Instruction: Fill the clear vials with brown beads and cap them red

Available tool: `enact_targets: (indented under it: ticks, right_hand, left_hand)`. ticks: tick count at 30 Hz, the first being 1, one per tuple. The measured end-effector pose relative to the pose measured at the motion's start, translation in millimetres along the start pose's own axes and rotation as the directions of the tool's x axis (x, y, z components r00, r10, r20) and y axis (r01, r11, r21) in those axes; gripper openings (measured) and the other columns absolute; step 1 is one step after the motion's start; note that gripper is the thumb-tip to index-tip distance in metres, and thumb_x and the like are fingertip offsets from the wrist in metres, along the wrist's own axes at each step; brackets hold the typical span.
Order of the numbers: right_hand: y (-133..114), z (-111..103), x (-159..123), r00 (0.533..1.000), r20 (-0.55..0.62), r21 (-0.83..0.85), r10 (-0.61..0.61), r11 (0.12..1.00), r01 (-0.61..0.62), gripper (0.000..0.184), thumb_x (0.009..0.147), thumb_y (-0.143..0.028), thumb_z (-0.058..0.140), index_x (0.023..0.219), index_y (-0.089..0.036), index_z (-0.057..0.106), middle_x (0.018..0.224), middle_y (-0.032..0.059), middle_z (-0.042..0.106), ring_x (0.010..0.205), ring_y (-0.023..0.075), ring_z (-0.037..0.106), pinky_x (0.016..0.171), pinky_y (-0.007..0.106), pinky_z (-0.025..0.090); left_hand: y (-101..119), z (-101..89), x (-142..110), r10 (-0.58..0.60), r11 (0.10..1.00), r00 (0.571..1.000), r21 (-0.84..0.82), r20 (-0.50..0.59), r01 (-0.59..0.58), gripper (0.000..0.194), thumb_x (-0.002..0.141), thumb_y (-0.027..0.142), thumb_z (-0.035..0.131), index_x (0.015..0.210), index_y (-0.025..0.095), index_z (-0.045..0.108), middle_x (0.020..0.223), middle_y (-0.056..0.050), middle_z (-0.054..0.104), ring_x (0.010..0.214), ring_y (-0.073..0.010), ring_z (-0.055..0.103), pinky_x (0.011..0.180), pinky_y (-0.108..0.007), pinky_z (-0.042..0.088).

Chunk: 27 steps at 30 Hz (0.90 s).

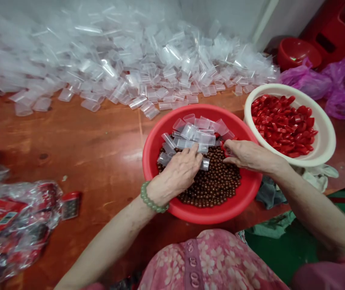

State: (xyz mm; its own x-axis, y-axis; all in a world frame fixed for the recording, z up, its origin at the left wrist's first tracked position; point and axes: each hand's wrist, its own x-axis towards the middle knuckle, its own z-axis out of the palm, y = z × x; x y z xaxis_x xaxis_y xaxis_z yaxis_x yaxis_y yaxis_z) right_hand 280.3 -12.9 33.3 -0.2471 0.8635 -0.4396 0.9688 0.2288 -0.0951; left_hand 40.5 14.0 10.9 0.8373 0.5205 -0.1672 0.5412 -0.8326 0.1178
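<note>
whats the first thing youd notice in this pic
The huge heap of clear plastic cases piled against the wall stands out first. Below it, at the centre, is the red basin of brown beads, with the left hand and right hand over it. To the right, a cream bowl holds glossy red pieces.

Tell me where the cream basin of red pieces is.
In the head view, the cream basin sits at upper right, beside the red basin and beyond the right hand.
</note>
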Motion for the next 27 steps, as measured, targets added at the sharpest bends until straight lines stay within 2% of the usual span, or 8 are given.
enact_targets:
  ticks: [4,8,11,14,17,19,23,27]
  right_hand:
    - [-18,12,9,0.996,0.04,0.116,-0.08,0.99,0.075,0.017,0.095,-0.027,0.061,0.106,-0.016,0.054,0.106,0.0115,0.07,0.094,0.0225,0.067,0.081,0.03,0.047]
    - [-24,22,7,0.991,0.075,0.093,-0.115,0.99,0.108,0.029,0.088,-0.029,0.071,0.11,-0.013,0.059,0.115,0.0161,0.068,0.104,0.0278,0.066,0.087,0.035,0.049]
    - [-20,14,4,0.98,0.077,0.175,-0.185,0.97,0.17,0.029,0.092,-0.038,0.067,0.111,-0.017,0.064,0.116,0.0114,0.07,0.105,0.024,0.067,0.091,0.032,0.049]
    - [-14,0,10,0.998,-0.035,0.204,0.046,0.978,-0.038,0.025,0.1,-0.034,0.05,0.107,-0.016,0.066,0.106,0.0124,0.074,0.095,0.0237,0.07,0.086,0.033,0.049]
    - [-9,-5,25,0.914,-0.187,0.142,0.361,0.93,-0.338,0.039,0.102,-0.036,0.043,0.121,-0.005,0.057,0.103,0.0233,0.073,0.094,0.0321,0.07,0.08,0.038,0.049]
    - [-7,-4,36,0.878,-0.225,0.111,0.422,0.906,-0.408,0.048,0.102,-0.04,0.044,0.128,0.0,0.05,0.103,0.027,0.072,0.096,0.0357,0.07,0.079,0.04,0.049]
    - [-2,-2,56,0.922,-0.191,0.116,0.338,0.94,-0.32,0.042,0.1,-0.039,0.049,0.121,-0.004,0.057,0.114,0.0267,0.07,0.104,0.034,0.068,0.086,0.038,0.048]
    - [0,-18,71,0.972,-0.159,0.186,0.175,0.972,-0.145,0.031,0.097,-0.031,0.054,0.12,-0.011,0.063,0.12,0.0158,0.071,0.107,0.0237,0.065,0.091,0.029,0.045]
  left_hand:
    - [-5,1.3,-15,-0.088,0.98,0.995,-0.182,-0.036,0.081,0.023,0.09,0.004,0.043,0.109,0.011,0.055,0.113,-0.014,0.061,0.104,-0.0275,0.062,0.091,-0.042,0.056]
    - [-10,7.7,-27,-0.127,0.961,0.991,-0.253,-0.045,0.112,0.017,0.091,0.007,0.046,0.104,0.014,0.053,0.106,-0.012,0.061,0.101,-0.0268,0.062,0.089,-0.042,0.056]
    - [-13,10.2,-31,-0.138,0.955,0.99,-0.266,-0.02,0.128,0.015,0.09,0.008,0.049,0.103,0.014,0.053,0.105,-0.012,0.063,0.099,-0.0268,0.063,0.089,-0.043,0.057]
    - [-14,6.8,-30,-0.072,0.966,0.994,-0.253,-0.079,0.05,0.02,0.089,0.01,0.054,0.108,0.013,0.056,0.124,-0.016,0.062,0.114,-0.0286,0.062,0.098,-0.045,0.056]
    - [-11,-3.0,-20,0.092,0.983,0.987,-0.148,-0.133,-0.111,0.027,0.086,0.013,0.059,0.112,0.009,0.061,0.153,-0.022,0.045,0.142,-0.0359,0.045,0.113,-0.049,0.047]
    - [-8,-10.1,-7,0.214,0.972,0.969,-0.071,-0.122,-0.223,0.03,0.083,0.016,0.062,0.112,0.007,0.064,0.161,-0.022,0.037,0.152,-0.0385,0.032,0.119,-0.051,0.04]
    - [-6,-15.1,27,0.353,0.936,0.934,0.009,-0.053,-0.353,0.039,0.083,0.023,0.062,0.12,0.008,0.066,0.16,-0.018,0.042,0.153,-0.038,0.029,0.122,-0.057,0.034]
    - [-9,-9.0,49,0.36,0.928,0.933,0.102,0.002,-0.358,0.047,0.083,0.02,0.06,0.128,0.007,0.063,0.156,-0.02,0.046,0.151,-0.04,0.032,0.12,-0.066,0.029]
